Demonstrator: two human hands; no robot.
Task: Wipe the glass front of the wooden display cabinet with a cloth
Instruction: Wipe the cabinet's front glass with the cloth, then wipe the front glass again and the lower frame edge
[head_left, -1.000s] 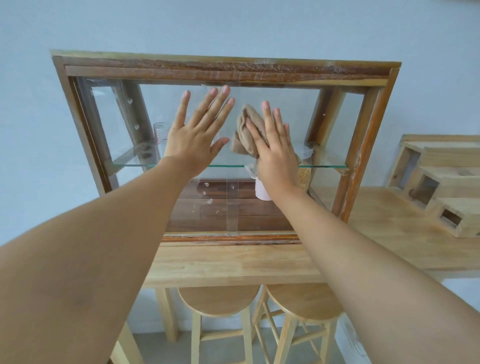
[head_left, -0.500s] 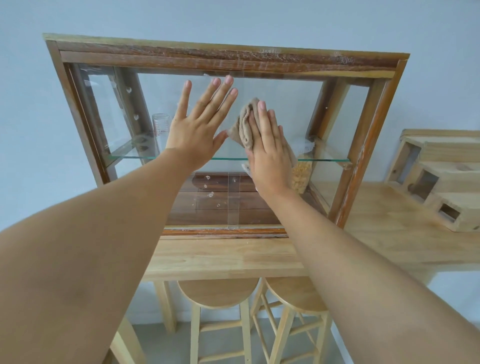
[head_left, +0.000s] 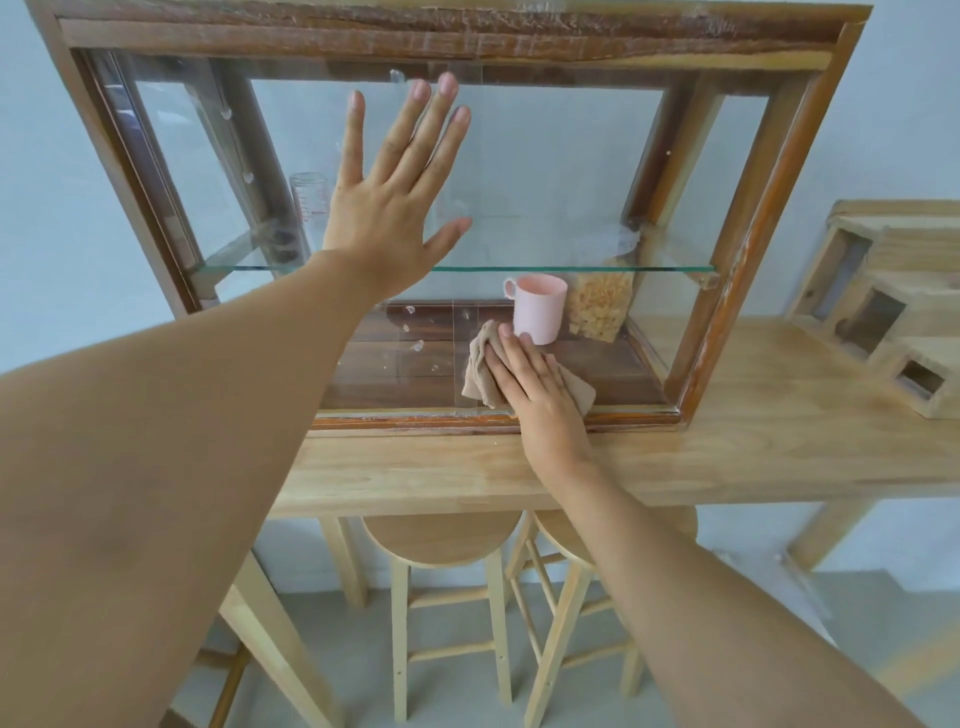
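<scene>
The wooden display cabinet (head_left: 737, 249) stands on a light wooden table, its glass front (head_left: 545, 176) facing me. My left hand (head_left: 389, 202) lies flat on the upper glass with fingers spread, holding nothing. My right hand (head_left: 535, 395) presses a beige cloth (head_left: 480, 374) against the lower part of the glass, just above the bottom frame rail. The cloth is bunched under my fingers and palm and shows on both sides of the hand.
Inside, under a glass shelf (head_left: 571, 268), stand a pink mug (head_left: 540, 307) and a bag of snacks (head_left: 600, 306); a clear measuring cup (head_left: 310, 197) sits on the shelf. The table (head_left: 727, 457) carries a wooden block rack (head_left: 893, 306) at right. Two stools (head_left: 441, 540) stand below.
My right hand has slid the cloth down the glass from the upper middle to the bottom edge, uncovering the pink mug. My left hand stays flat on the upper glass.
</scene>
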